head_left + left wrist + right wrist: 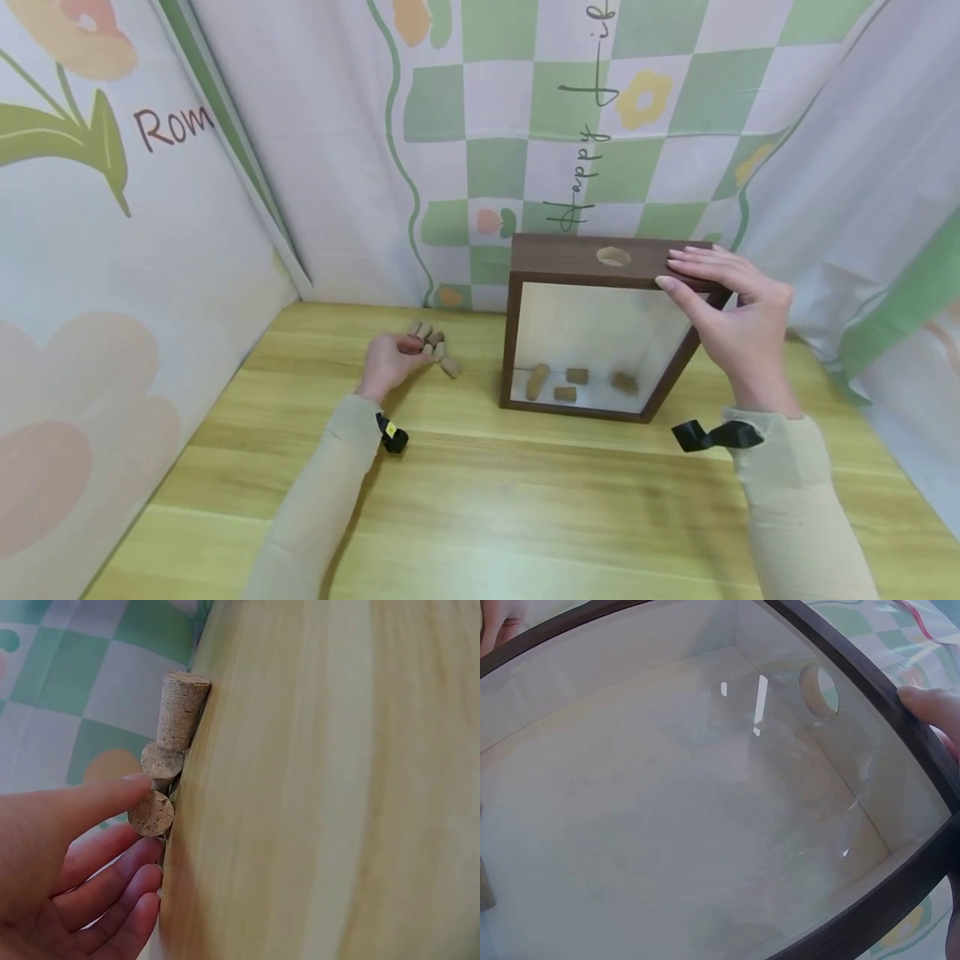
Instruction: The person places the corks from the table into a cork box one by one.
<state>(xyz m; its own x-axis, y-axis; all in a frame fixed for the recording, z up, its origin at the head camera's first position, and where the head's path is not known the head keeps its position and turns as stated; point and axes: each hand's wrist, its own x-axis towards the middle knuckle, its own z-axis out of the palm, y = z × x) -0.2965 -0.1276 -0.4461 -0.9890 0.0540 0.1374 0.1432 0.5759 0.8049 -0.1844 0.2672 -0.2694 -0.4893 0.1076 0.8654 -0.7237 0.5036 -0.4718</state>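
My left hand (390, 360) is at a small pile of corks (451, 367) on the left of the table. In the left wrist view, its thumb and forefinger pinch one cork (152, 814), and another cork (182, 712) stands beyond it. At the right, my right hand (742, 304) grips the top right corner of a dark wooden frame box (562, 258), thumb at the front edge and fingers across the top. The box stands upright, with a clear front and a round hole (613, 257) in its top. Several cork pieces (537, 382) lie inside on its floor.
The light wooden table (480, 500) runs back to a curtain (495, 150) with green checks, close behind the box and the pile. A printed fabric wall (112, 275) borders the left side. Each wrist carries a black strap-on camera (393, 435).
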